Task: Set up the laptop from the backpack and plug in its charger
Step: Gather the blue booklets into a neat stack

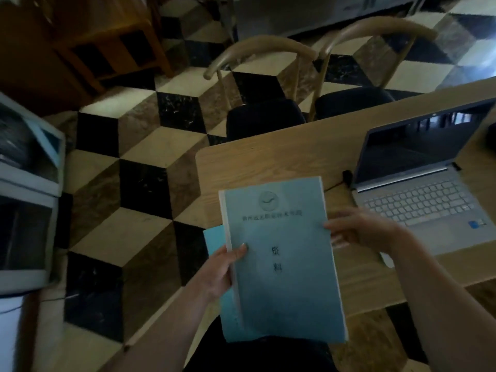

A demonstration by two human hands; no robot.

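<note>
Laptop point(418, 183) open on the desk point(268, 162), screen dark, a cable point(338, 183) at its left edge.
Left of it, the left hand point(218, 272) grips a blue folder point(281, 264) at its spine, thumb on the cover, over the desk's near edge. The right hand point(362, 229), blurred, touches the folder's right edge with loosely spread fingers. Two chairs point(265, 114) stand beyond the desk.

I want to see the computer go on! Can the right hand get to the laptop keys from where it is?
Probably yes. The right hand touches the blue booklet's right edge, just beside the open laptop on the table. Nothing lies between it and the keys. The left hand grips the booklet.
</note>
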